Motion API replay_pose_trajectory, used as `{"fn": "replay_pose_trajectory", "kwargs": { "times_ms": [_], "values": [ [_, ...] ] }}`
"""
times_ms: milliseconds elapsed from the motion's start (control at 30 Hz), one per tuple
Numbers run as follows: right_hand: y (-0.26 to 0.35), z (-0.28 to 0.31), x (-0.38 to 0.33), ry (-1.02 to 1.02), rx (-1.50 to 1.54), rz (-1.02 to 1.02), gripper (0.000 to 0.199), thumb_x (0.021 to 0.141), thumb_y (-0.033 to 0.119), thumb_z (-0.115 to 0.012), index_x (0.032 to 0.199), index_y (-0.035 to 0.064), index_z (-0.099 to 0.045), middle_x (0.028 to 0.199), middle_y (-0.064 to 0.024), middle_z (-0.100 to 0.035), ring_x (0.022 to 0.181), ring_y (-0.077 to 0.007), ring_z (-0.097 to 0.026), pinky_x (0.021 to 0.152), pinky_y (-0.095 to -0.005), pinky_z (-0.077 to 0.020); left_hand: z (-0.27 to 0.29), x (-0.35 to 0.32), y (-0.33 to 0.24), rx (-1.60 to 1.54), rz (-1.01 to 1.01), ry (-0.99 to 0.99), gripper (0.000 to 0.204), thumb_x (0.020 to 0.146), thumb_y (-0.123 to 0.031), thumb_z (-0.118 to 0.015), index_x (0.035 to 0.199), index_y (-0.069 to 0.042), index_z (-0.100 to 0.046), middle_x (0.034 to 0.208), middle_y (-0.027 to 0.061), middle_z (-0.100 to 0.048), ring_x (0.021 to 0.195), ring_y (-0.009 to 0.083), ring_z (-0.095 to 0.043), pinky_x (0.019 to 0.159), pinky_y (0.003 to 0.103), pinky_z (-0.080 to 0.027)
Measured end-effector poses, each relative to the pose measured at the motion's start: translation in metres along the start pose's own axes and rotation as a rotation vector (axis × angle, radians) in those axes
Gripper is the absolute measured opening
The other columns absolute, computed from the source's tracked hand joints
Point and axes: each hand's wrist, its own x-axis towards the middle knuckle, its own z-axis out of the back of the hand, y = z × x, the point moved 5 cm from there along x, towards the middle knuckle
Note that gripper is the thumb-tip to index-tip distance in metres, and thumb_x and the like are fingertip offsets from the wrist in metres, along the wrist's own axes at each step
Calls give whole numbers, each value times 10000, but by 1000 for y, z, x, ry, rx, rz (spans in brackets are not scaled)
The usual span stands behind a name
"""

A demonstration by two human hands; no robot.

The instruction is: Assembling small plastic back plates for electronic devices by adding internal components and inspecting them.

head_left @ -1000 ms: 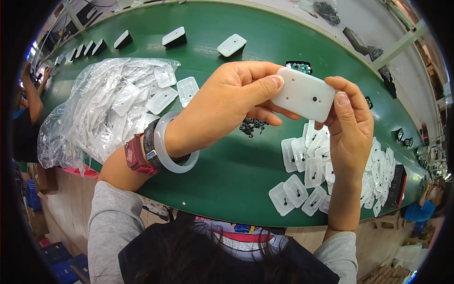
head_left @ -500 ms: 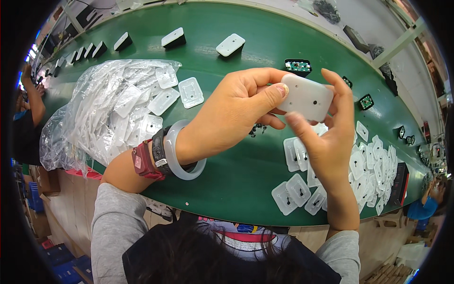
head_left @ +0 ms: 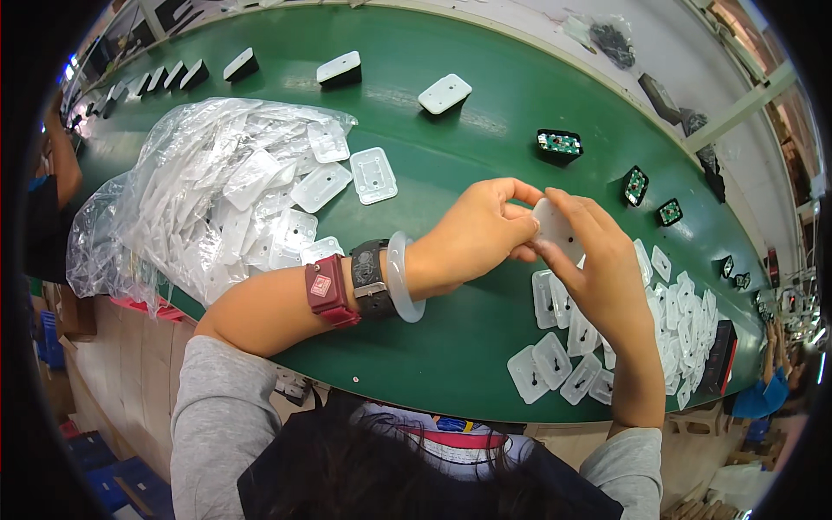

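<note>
A white translucent plastic cover [head_left: 555, 227] with small holes is held up over the green table, tilted partly away. My left hand [head_left: 485, 232] pinches its left edge between thumb and fingers. My right hand [head_left: 600, 256] grips it from the right, fingers over the top and thumb below, hiding much of it. Below my right hand lie several similar covers with a small dark part on each, such as the cover [head_left: 551, 360]. Left of my left hand lies a loose plain white cover [head_left: 373, 176], beside a clear plastic bag [head_left: 182, 143] full of such covers.
Black cases with white covers, such as the case [head_left: 445, 94], stand in a row along the green table [head_left: 433, 368]. Several open cases with green circuit boards, one a case [head_left: 559, 145], stand at the far right. A heap of covers [head_left: 685, 325] lies right. Other people are at both sides.
Both hands have come lower with the white cover, which has turned from face-on to more edge-on. My right fingers have closed over its top. The whole view has shifted slightly.
</note>
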Motion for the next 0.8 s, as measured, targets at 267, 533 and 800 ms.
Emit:
{"fn": "replay_pose_trajectory", "kwargs": {
  "times_ms": [267, 533, 800],
  "values": [
    [-39, 2, 40, 122, -124, 22, 575, 688, -20, -681, 1240, 20, -523, 1173, -131, -599, 994, -308, -605, 868, -371, -484, 13, 9, 7, 77, -47, -133, 430, 867, -95, -546, 1261, 31, -430, 1153, 186, -563, 979, 207, -602, 807, 281, -499],
    [-128, -23, 111, 248, -129, -88, 519, 711, -21, -675, 1218, 2, -569, 1213, -118, -615, 1054, -309, -604, 927, -377, -477, -14, -12, -6, 459, -87, 140, 512, 853, -118, -565, 1309, 16, -373, 1298, 235, -453, 1147, 255, -527, 846, 309, -483],
    [-134, -34, 126, 447, -154, -321, 511, 731, 35, -706, 1227, 33, -584, 1144, -112, -655, 985, -287, -634, 892, -367, -499, -14, -14, -5, 497, -49, 211, 501, 847, -132, -580, 1293, 6, -398, 1259, 207, -494, 1097, 248, -560, 784, 309, -492]
  ]
}}
